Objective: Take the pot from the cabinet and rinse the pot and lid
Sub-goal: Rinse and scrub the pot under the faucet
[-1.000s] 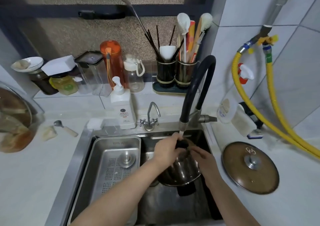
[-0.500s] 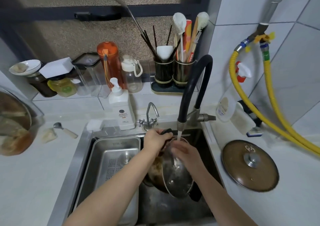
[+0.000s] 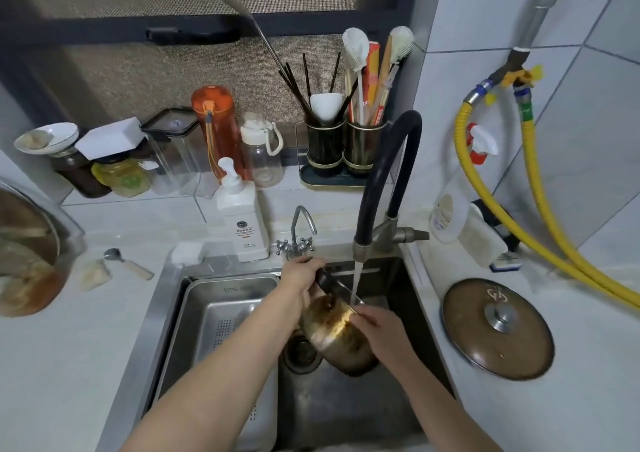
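- Since half a second ago I have turned the pot [image 3: 337, 342] over: its open mouth faced me then, and now its stained, browned outer wall and base face up toward me.
- My left hand [image 3: 299, 278] is closed round the pot's black handle [image 3: 323, 280] at the far side of the sink [image 3: 346, 413], just below the small chrome tap [image 3: 298, 233].
- My right hand [image 3: 382, 328] lies against the pot's right side, fingers laid over the rim edge; whether they curl round it or only press flat I cannot tell.
- Pot is held tilted above the right basin, over the drain [image 3: 301, 353], not resting on the bottom.
- Water stream [image 3: 356, 283] runs from the black hose faucet [image 3: 384, 177] and lands on the pot's upper edge, just beside my right fingers.
- Lid [image 3: 497, 328] lies flat on the counter right of the sink, knob up, well apart from the pot.
- Steel drainer tray [image 3: 214, 313] sits in the left part of the sink, under my left forearm.
- White soap pump bottle [image 3: 242, 219] stands behind the sink rim, left of the small tap.
- Yellow hoses [image 3: 540, 209] hang along the tiled wall at right.
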A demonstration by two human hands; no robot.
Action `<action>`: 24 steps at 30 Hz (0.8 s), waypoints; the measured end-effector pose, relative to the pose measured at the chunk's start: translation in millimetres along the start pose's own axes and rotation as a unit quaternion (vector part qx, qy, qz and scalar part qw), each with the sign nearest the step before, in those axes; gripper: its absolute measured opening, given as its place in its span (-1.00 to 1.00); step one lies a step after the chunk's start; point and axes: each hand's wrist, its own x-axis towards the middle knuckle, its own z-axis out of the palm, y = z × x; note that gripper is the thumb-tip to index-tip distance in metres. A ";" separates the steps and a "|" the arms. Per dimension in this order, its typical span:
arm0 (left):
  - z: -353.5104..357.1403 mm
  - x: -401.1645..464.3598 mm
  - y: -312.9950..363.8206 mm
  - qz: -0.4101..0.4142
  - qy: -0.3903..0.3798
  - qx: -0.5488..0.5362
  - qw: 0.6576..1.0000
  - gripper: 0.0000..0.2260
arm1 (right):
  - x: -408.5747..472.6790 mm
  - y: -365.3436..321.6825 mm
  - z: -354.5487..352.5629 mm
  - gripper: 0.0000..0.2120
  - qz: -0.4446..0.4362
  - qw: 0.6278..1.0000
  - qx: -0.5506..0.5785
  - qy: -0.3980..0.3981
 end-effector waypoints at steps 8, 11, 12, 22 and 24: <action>-35.2 13.5 -16.4 0.343 -0.072 0.553 0.756 -0.74 | 26.3 -9.9 -14.6 -0.82 -0.027 0.999 -0.016 -0.043; -39.3 9.0 -12.8 0.358 -0.163 0.674 0.626 -0.72 | 31.9 -14.1 -15.3 -0.83 -0.034 0.998 -0.018 -0.058; -39.2 8.6 -8.0 0.344 -0.175 0.699 0.602 -0.70 | 33.1 -14.7 -17.0 -0.82 -0.037 0.997 -0.013 -0.059; -27.9 0.1 13.9 0.237 -0.254 0.607 0.715 -0.67 | 43.5 -18.9 -28.3 -0.81 -0.092 0.996 0.011 -0.013; -28.2 -1.9 5.4 0.243 -0.216 0.602 0.729 -0.66 | 44.0 -15.4 -26.7 -0.83 -0.120 0.993 0.002 0.007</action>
